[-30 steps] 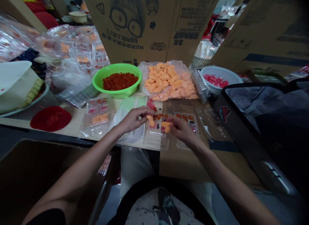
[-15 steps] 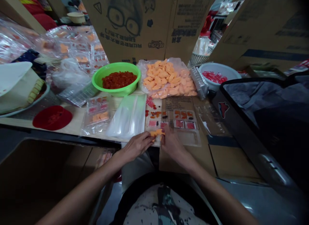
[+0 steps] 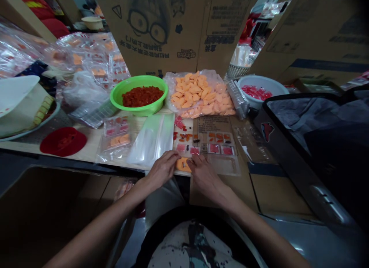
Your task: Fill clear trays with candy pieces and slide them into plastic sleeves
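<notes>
Several orange wavy-edged pieces (image 3: 182, 165) lie in the lower compartment of a clear plastic tray (image 3: 181, 154) at the table's front edge. My left hand (image 3: 163, 167) is closed at the tray's left rim, fingers bent together. My right hand (image 3: 205, 176) is closed at the right rim, its thumb close to the orange pieces. Pink square packets (image 3: 195, 150) and small orange-brown dried pieces (image 3: 186, 137) fill the upper compartments. Beside it on the right, a second clear tray (image 3: 226, 165) holds similar packets and dried pieces, with its lower compartment bare.
Behind the trays stand a green bowl (image 3: 115, 97) of red-brown pieces, a bag of orange pieces (image 3: 198, 93) and a pale bowl (image 3: 279, 87) of red-pink packets. Flat plastic bags (image 3: 151, 139), a bagged tray (image 3: 115, 133) and a red lid (image 3: 63, 141) lie left. A dark bag (image 3: 305, 145) stands right.
The orange pieces held between my hands have gone down into the tray's lower compartment. My hands have spread apart slightly to the tray's two sides.
</notes>
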`<state>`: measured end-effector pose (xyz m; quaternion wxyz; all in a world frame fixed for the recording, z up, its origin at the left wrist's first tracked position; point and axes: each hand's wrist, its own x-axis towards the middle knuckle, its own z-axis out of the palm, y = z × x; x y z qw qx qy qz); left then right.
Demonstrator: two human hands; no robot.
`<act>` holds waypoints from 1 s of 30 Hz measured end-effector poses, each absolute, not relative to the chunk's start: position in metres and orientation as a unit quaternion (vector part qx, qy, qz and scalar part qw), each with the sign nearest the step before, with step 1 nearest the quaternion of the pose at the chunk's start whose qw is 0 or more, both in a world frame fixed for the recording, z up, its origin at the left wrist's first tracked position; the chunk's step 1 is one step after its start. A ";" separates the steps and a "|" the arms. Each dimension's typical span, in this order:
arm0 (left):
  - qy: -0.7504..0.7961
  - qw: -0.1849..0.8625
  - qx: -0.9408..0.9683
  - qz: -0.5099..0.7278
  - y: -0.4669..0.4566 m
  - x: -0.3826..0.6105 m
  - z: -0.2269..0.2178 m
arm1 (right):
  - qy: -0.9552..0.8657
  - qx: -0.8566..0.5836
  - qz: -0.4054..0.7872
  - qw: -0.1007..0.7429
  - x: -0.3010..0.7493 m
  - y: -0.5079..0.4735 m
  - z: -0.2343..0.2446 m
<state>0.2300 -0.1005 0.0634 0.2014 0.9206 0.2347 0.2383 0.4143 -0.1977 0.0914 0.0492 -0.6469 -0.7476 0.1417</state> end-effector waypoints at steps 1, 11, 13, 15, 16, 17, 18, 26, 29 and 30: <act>0.245 0.205 0.917 0.238 -0.098 0.231 0.066 | -0.746 -0.650 0.139 0.036 0.414 -0.197 0.091; 0.250 0.217 0.942 0.048 -0.083 0.244 0.080 | -0.751 -0.646 0.136 0.019 0.412 -0.198 0.098; 0.277 0.204 0.938 0.034 -0.084 0.248 0.083 | -0.758 -0.636 0.144 0.024 0.413 -0.199 0.096; 0.312 0.170 0.935 0.003 -0.087 0.255 0.088 | -0.758 -0.633 0.154 0.018 0.414 -0.200 0.094; 0.328 0.150 0.932 -0.017 -0.089 0.259 0.091 | -0.756 -0.635 0.155 0.015 0.414 -0.200 0.093; 0.341 0.131 0.930 -0.037 -0.092 0.263 0.094 | -0.755 -0.638 0.155 0.014 0.414 -0.200 0.093; 0.348 0.119 0.928 -0.054 -0.095 0.268 0.096 | -0.752 -0.641 0.154 0.012 0.414 -0.200 0.092; 0.398 0.264 0.877 0.047 -0.087 0.272 0.105 | -0.744 -0.646 0.166 0.028 0.416 -0.203 0.095; 0.361 0.337 0.863 0.107 -0.073 0.262 0.111 | -0.746 -0.642 0.171 0.052 0.419 -0.204 0.098; 0.355 0.360 0.855 0.115 -0.069 0.259 0.113 | -0.744 -0.642 0.175 0.062 0.420 -0.204 0.099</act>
